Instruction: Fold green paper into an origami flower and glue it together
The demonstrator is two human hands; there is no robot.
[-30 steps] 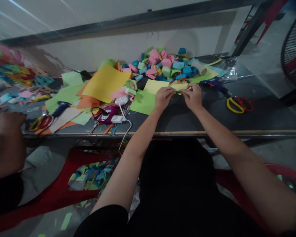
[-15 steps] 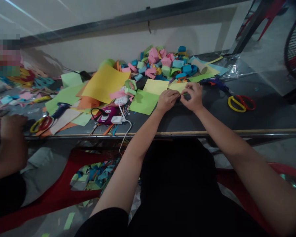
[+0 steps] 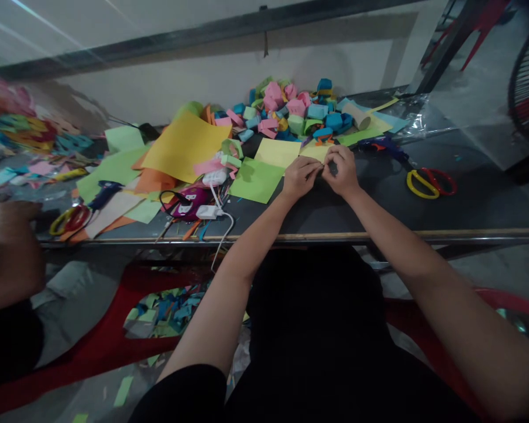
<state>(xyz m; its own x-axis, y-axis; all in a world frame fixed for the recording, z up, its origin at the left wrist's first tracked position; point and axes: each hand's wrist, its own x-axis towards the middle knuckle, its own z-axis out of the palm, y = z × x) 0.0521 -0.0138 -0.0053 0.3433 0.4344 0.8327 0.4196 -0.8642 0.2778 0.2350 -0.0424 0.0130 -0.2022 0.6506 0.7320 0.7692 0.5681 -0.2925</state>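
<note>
My left hand [image 3: 300,175] and my right hand [image 3: 341,170] meet fingertip to fingertip just above the dark tabletop. Both are closed in a pinch on a thin green strip, probably paper, mostly hidden by the fingers. Beyond the fingertips lies pale yellow paper [image 3: 312,151], and left of my left hand are a bright green sheet [image 3: 256,180] and another pale yellow sheet [image 3: 277,153]. A heap of small folded paper pieces [image 3: 296,108] in pink, blue, green and orange is piled behind them.
Scissors with red and yellow handles [image 3: 423,183] and a blue glue gun [image 3: 390,148] lie to the right. On the left are a purple power strip [image 3: 194,202] with plugs, yellow sheets [image 3: 185,150], another glue gun [image 3: 106,192] and scissors [image 3: 70,220]. A co-worker's hand [image 3: 13,214] is at far left.
The view has shifted slightly. My fingers have drawn closer together, and the green strip seen between them before is now mostly covered.
</note>
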